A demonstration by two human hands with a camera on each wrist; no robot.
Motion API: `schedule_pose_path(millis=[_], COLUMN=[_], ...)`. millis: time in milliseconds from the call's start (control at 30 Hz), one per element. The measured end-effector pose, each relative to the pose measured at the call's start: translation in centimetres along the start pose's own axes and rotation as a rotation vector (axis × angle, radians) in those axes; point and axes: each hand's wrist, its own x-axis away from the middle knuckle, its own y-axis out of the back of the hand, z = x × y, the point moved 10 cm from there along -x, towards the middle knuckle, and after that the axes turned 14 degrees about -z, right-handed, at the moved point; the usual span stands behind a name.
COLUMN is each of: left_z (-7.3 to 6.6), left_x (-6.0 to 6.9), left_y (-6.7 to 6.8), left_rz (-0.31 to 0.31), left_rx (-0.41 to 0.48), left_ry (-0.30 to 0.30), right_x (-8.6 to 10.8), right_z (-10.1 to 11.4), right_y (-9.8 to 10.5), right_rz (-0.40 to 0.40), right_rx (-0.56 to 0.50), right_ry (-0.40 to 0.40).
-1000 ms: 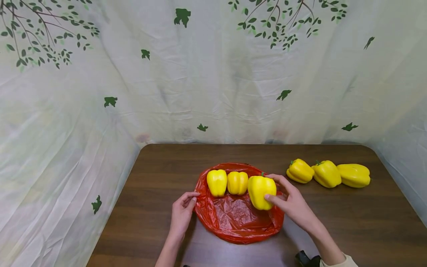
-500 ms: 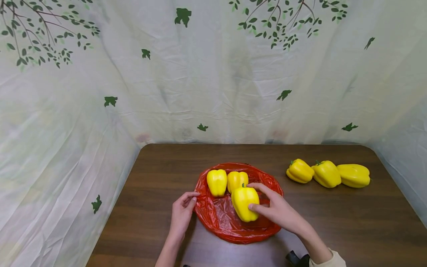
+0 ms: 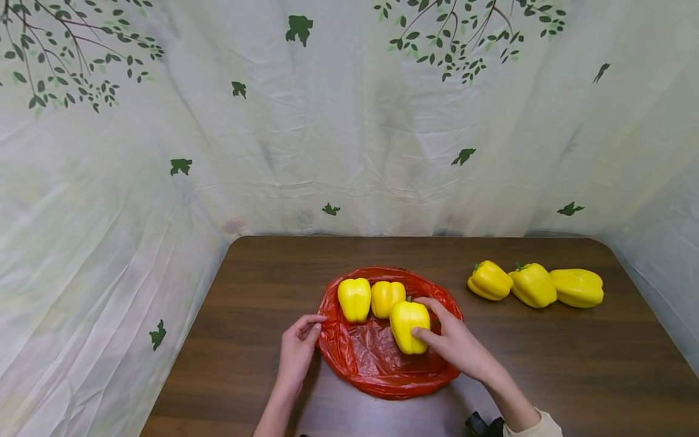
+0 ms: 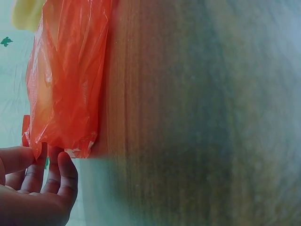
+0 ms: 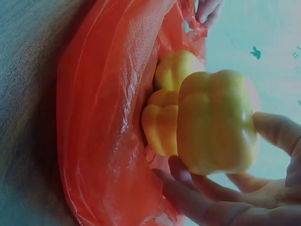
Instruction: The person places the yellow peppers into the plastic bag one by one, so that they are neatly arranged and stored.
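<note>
My right hand [image 3: 457, 345] holds a yellow bell pepper [image 3: 409, 328] between thumb and fingers, over the red plastic bag [image 3: 377, 388]. In the right wrist view the held pepper [image 5: 216, 122] appears in front of two others. Those two yellow peppers, one at the left [image 3: 354, 300] and one beside it [image 3: 386, 297], sit inside the open bag toward its far side. At the bag's left rim, my left hand [image 3: 297, 349] pinches the plastic. The left wrist view shows thumb and fingers of the left hand [image 4: 42, 183] at the bag's edge [image 4: 66, 94].
On the right side of the brown wooden table [image 3: 262, 285] three more yellow peppers lie in a row: one at the left [image 3: 489, 281], a middle one [image 3: 533, 285] and one on its side [image 3: 577, 287]. A leaf-printed curtain [image 3: 382, 152] hangs behind the table.
The right hand has carried its pepper leftward and toward me over the bag, then slightly back to the right and away. The left hand stays at the bag's rim.
</note>
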Motion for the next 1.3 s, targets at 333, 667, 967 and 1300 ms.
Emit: schedule_pose_path(millis=[333, 667, 967, 1300], left_z=[-0.1, 0.0, 0.1, 0.1], left_x=[0.3, 0.3, 0.1, 0.1], left_y=[0.0, -0.1, -0.2, -0.2], left_rz=[0.008, 0.01, 0.016, 0.013], left_rx=[0.009, 0.014, 0.015, 0.015], left_ry=[0.008, 0.019, 0.012, 0.013], right_x=[-1.0, -2.1, -2.9, -3.4], right_z=[-0.9, -1.2, -1.4, -1.6], right_y=[0.8, 1.9, 2.1, 1.3], right_rz=[-0.06, -0.086, -0.086, -0.047], right_rx=[0.029, 0.077, 0.145, 0.182], right_ry=[-0.012, 0.022, 0.024, 0.01])
